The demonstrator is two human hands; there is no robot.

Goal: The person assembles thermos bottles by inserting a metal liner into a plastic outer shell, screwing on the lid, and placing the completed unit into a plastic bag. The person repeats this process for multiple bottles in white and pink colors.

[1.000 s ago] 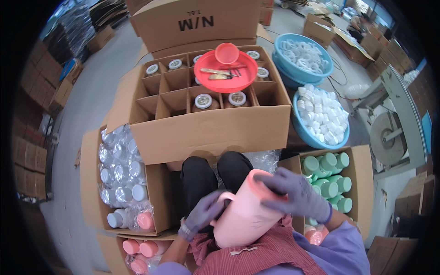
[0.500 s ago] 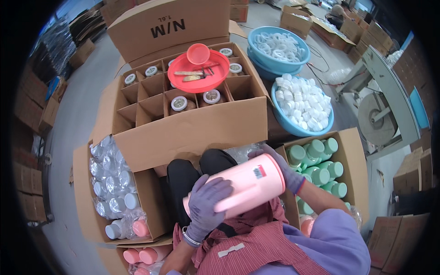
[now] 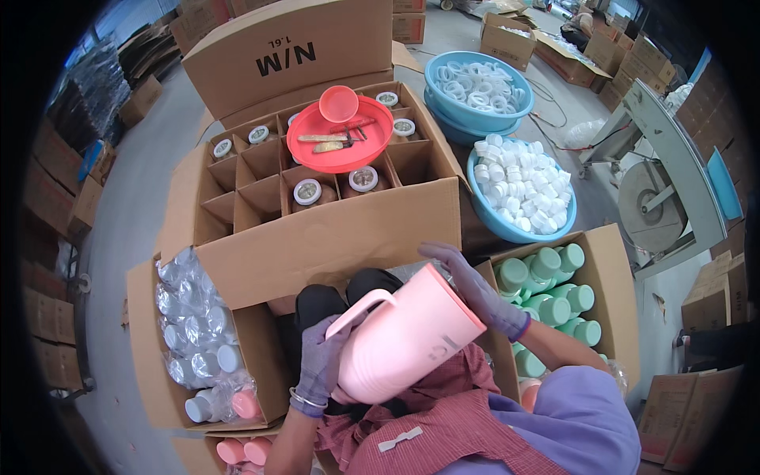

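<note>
A pink jug (image 3: 400,348) lies tilted across my lap, its loop handle on the upper left side and its wide rim toward the upper right. My left hand (image 3: 321,360), in a grey-purple glove, is closed round the lower end by the foot of the handle. Beside the rim, my gloved right hand (image 3: 487,297) has its fingers stretched out along the jug's edge; the thumb is hidden. The inside of the jug cannot be seen. Just ahead stands a divided carton (image 3: 332,249) holding several lidded glass liners (image 3: 307,192).
On the carton rests a red tray (image 3: 340,162) with small tools and a red cup (image 3: 339,104). Blue basins hold white rings (image 3: 479,85) and white caps (image 3: 522,186). Green bottles (image 3: 546,305) fill a box at right; bagged bluish bottles (image 3: 194,324) fill one at left. A grey machine (image 3: 661,174) stands far right.
The jug has turned about its length, so its handle moved from the near side to the upper left. My left hand shifted to its lower end; my right fingers straightened along the rim.
</note>
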